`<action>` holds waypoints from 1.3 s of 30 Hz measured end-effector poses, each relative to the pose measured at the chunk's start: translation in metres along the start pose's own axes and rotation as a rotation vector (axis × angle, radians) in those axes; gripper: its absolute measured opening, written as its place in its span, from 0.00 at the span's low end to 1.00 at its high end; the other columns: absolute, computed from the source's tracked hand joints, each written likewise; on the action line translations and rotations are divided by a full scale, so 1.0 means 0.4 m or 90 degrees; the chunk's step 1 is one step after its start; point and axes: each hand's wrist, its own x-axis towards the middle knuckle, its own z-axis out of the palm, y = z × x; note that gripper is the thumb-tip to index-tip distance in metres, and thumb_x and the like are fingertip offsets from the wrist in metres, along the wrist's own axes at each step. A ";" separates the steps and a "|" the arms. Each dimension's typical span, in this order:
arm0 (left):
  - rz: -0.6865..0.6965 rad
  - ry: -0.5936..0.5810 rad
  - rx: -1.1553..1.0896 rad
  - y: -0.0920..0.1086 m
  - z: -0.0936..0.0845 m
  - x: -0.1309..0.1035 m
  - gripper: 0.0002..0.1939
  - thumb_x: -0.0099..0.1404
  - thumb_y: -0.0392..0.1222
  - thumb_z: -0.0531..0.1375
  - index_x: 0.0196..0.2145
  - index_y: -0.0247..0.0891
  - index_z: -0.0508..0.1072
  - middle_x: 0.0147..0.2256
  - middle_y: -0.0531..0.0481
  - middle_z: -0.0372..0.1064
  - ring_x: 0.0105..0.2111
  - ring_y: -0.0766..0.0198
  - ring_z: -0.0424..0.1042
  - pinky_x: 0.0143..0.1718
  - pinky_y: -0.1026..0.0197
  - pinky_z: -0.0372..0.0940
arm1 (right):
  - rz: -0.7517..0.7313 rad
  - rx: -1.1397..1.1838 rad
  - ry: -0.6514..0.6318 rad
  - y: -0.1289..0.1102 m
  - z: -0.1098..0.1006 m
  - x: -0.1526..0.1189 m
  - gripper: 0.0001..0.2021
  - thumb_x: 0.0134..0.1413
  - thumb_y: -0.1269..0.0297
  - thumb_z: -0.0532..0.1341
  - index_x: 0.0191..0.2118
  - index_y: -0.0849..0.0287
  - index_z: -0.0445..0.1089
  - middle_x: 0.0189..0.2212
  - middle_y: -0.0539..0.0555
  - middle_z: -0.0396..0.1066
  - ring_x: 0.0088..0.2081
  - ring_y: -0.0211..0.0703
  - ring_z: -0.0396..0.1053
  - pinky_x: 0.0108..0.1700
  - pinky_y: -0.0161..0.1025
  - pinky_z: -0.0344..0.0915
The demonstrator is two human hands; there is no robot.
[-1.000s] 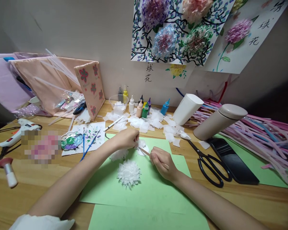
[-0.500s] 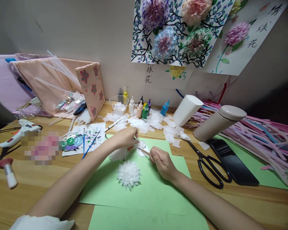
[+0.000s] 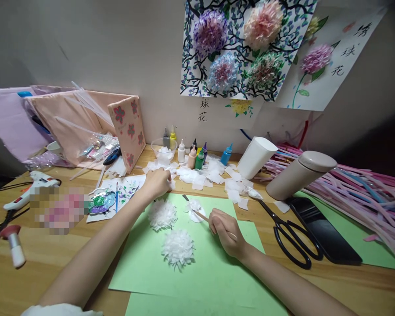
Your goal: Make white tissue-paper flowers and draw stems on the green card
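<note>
Right hand [image 3: 226, 232] with stick at the small white paper flower [image 3: 195, 205]; left hand [image 3: 158, 182] beside the paper squares [image 3: 197, 174].
Right fingers are closed around the thin wooden stick [image 3: 201, 215], its far end directed left, at the small flower. Left fingers are curled downward near the squares; whether they grip one cannot be determined. The small flower lies on the green sheet [image 3: 217, 276], near its far edge. Two fuller white flowers, the upper [image 3: 163, 214] and the lower [image 3: 178, 248], lie to its left and nearer the person. Black-handled scissors [image 3: 279, 218] rest on the counter [image 3: 69, 245], right of the sheet.
</note>
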 end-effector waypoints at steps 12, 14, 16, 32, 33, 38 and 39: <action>-0.061 0.010 -0.005 -0.008 0.014 0.008 0.11 0.55 0.43 0.56 0.35 0.37 0.72 0.39 0.43 0.70 0.38 0.57 0.69 0.36 0.61 0.59 | -0.057 0.005 0.028 -0.001 -0.002 -0.007 0.17 0.62 0.67 0.42 0.21 0.58 0.52 0.17 0.49 0.53 0.23 0.38 0.52 0.26 0.37 0.51; -0.080 -0.010 -0.008 -0.014 0.012 0.008 0.10 0.54 0.43 0.57 0.33 0.37 0.72 0.38 0.44 0.71 0.38 0.57 0.70 0.34 0.63 0.60 | -0.056 0.003 0.028 0.000 -0.002 -0.007 0.18 0.62 0.67 0.42 0.21 0.58 0.53 0.17 0.49 0.53 0.22 0.38 0.52 0.26 0.37 0.51; -0.090 -0.035 -0.024 -0.017 0.011 0.007 0.09 0.54 0.43 0.57 0.31 0.38 0.72 0.37 0.45 0.71 0.37 0.57 0.70 0.32 0.63 0.59 | -0.057 0.001 0.027 0.000 -0.002 -0.007 0.18 0.62 0.67 0.41 0.21 0.58 0.52 0.17 0.49 0.53 0.22 0.38 0.52 0.26 0.37 0.51; -0.060 -0.018 -0.296 -0.013 -0.030 0.001 0.06 0.51 0.42 0.58 0.24 0.37 0.68 0.25 0.51 0.73 0.28 0.63 0.70 0.26 0.65 0.57 | -0.037 -0.009 0.062 0.002 -0.004 -0.011 0.19 0.62 0.66 0.42 0.19 0.58 0.52 0.16 0.49 0.53 0.21 0.38 0.53 0.25 0.37 0.50; -0.038 -0.033 -0.335 -0.009 -0.036 -0.002 0.06 0.50 0.42 0.58 0.24 0.37 0.68 0.24 0.52 0.72 0.27 0.64 0.70 0.26 0.66 0.57 | -0.038 -0.010 0.066 0.002 -0.004 -0.011 0.19 0.62 0.66 0.42 0.19 0.58 0.53 0.16 0.49 0.53 0.21 0.38 0.53 0.25 0.37 0.51; 0.043 -0.080 -0.477 0.004 -0.061 -0.015 0.08 0.48 0.42 0.60 0.23 0.35 0.68 0.24 0.51 0.72 0.27 0.65 0.70 0.28 0.65 0.60 | -0.067 0.001 0.056 -0.002 -0.004 -0.012 0.19 0.62 0.66 0.42 0.19 0.57 0.52 0.15 0.49 0.53 0.20 0.38 0.52 0.25 0.37 0.50; 0.047 -0.085 -0.490 0.005 -0.063 -0.015 0.08 0.48 0.42 0.61 0.23 0.35 0.68 0.24 0.50 0.72 0.28 0.65 0.70 0.28 0.65 0.61 | -0.071 0.003 0.053 -0.003 -0.005 -0.012 0.19 0.62 0.66 0.42 0.19 0.57 0.52 0.15 0.49 0.53 0.20 0.37 0.52 0.24 0.37 0.50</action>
